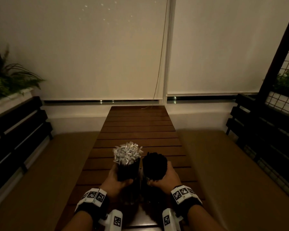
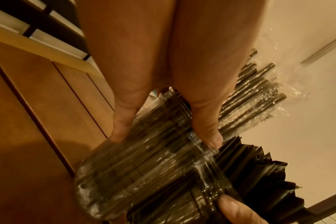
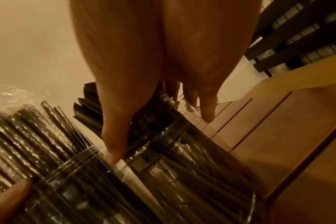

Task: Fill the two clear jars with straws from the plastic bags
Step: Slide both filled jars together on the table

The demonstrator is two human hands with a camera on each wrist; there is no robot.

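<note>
We are gripping the left jar (image 1: 127,172) with our left hand (image 1: 114,180), fingers (image 2: 123,121) curled round its clear wall, and the right jar (image 1: 154,170) with our right hand (image 1: 168,178), thumb (image 3: 115,136) and fingers wrapping it. Both jars are standing side by side, almost touching, on the slatted wooden table (image 1: 138,127). Clear-wrapped straws (image 1: 128,152) are filling the left jar; black-wrapped straws (image 1: 155,158) are filling the right. Beyond, closed blinds (image 1: 90,47) are hanging.
</note>
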